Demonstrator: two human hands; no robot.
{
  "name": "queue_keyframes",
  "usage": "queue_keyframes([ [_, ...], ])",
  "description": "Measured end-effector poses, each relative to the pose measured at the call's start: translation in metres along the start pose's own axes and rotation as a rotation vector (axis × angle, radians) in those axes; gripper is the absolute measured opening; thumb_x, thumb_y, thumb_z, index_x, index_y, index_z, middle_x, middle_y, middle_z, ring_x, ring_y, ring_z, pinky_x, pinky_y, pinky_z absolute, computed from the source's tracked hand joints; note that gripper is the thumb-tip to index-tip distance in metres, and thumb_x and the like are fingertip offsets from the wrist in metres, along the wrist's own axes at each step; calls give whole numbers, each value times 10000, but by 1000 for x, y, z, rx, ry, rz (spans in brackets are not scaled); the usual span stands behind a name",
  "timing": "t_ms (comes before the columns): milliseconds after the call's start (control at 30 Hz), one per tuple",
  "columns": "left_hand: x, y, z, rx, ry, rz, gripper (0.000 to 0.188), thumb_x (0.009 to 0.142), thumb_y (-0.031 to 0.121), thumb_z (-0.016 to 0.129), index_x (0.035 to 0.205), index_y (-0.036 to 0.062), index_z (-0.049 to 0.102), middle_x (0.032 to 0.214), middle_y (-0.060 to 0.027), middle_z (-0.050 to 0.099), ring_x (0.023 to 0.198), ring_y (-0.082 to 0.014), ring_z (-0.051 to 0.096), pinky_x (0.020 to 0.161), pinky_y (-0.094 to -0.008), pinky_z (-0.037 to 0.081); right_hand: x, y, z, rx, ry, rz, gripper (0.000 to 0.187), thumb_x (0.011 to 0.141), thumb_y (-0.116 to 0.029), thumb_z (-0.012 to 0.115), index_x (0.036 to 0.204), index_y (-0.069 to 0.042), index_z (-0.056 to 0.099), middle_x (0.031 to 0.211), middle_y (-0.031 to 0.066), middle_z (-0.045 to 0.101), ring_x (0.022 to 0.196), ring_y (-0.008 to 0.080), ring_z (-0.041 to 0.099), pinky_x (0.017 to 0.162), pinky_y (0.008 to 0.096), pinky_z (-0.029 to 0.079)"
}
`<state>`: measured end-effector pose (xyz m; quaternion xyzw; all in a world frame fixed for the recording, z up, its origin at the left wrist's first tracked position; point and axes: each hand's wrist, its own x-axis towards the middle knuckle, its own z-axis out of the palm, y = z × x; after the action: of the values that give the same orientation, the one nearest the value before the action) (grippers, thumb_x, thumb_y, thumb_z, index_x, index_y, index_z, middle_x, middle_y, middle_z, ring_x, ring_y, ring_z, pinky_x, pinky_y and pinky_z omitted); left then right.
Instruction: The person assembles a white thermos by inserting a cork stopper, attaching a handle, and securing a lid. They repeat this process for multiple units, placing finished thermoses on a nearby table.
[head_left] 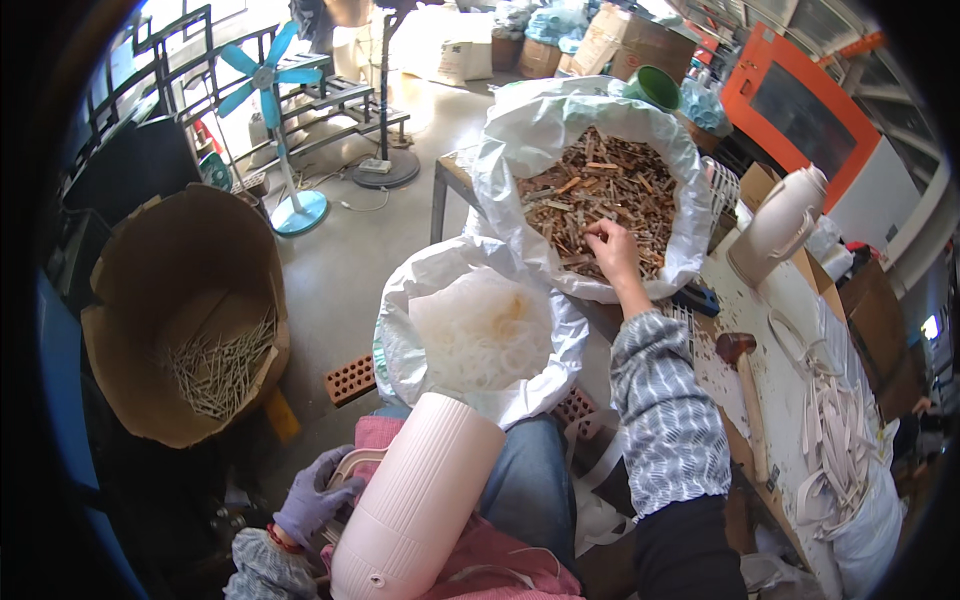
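A pale pink ribbed jug body [425,490], shaped like a vacuum flask, lies tilted across my lap. My left hand [318,497], in a lavender glove, is closed round its handle [352,462]. My bare right hand [610,248] reaches into a white sack [500,200] full of small brown and orange strip-like pieces [590,175]. Its fingers are pinched together at the surface of the pieces; what they hold, if anything, I cannot make out. Between my knees and that sack stands another white sack [395,320] with translucent whitish rings or scraps [480,345] inside.
At left, a large cardboard drum [130,330] holds thin beige sticks [225,365]. The workbench [725,300] at right bears a hammer [745,385], a finished-looking pink jug [785,225] and pale handle-like strips [840,440]. A blue fan [285,130] stands beyond. A perforated brick [350,380] lies on the floor.
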<state>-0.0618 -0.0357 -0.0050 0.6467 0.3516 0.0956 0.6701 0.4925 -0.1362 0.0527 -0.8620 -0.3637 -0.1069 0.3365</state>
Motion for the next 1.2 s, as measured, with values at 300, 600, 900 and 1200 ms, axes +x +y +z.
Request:
queue_keyframes([
  [300,61,66,80,670,-862,224,621,866,433,694,1359,95,527,1092,-141,671,951,-221,658,866,-326,508,-19,-21,-26,81,23,-65,219,823,-193,733,874,-11,622,739,83,681,681,215,658,624,332,499],
  [600,38,36,70,456,-306,497,546,836,229,742,1307,64,522,1079,-116,660,906,-216,679,783,-325,546,-244,-143,-16,822,-1040,-15,94,891,-51,659,933,33,657,734,37,632,574,87,584,519,222,448],
  [900,3,39,56,808,-138,747,396,789,250,756,1129,78,648,1045,-94,674,936,-258,660,804,-342,527,-274,-166,-10,448,-685,-659,177,776,-82,746,939,-36,693,869,95,654,784,259,644,685,326,530],
  [1200,20,32,45,1,-533,-85,497,790,201,787,1229,23,636,1029,-46,682,906,-96,600,806,-240,482,-276,-176,-15,132,-506,-965,222,691,-156,778,879,-103,673,754,31,549,712,209,568,603,337,493],
])
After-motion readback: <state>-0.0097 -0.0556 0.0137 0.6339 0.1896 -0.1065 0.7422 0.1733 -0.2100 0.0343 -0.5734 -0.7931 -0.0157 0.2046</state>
